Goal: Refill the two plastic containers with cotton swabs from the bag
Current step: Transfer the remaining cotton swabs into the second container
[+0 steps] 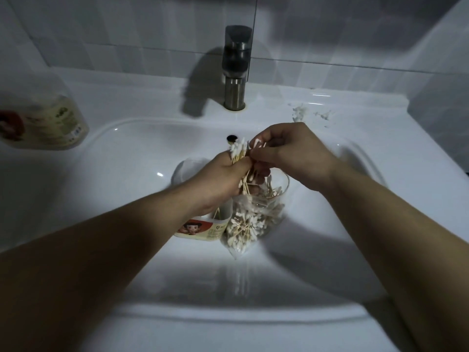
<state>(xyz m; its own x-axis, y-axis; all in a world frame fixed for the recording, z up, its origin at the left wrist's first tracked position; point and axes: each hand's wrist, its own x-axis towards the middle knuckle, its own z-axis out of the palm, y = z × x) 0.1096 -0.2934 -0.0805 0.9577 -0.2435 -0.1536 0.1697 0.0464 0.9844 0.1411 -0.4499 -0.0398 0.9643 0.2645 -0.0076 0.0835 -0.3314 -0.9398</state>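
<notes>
Over the middle of the white sink basin (121, 158) your two hands meet, fingertips nearly touching. Your left hand (223, 175) is curled round a bundle of cotton swabs (238, 152), with white tips sticking up above the fist and wooden sticks poking out below it. Your right hand (289, 153) comes in from the other side, thumb and fingers pinched on some loose swabs (257, 143) right beside the top of the bundle. Just below both hands the clear plastic bag (253, 219) lies in the basin, its open mouth up toward your fingers and its body packed with swabs. Touching the bag on its left is a plastic container (200, 226) with a cartoon face on a red and cream label. Your left wrist covers part of it, and a few sticks show inside its opening. A second container (45, 123), cream-labelled with a red patch, stands on the counter at the far left, well apart from your hands and too blurred to read. A pale rounded shape behind your left hand is too dim to identify. At the back a dark metal faucet (236, 69) rises from the counter, a small dark hole (231, 138) sits in the basin wall under it, and some white scraps (302, 112) lie on the counter to its right.
</notes>
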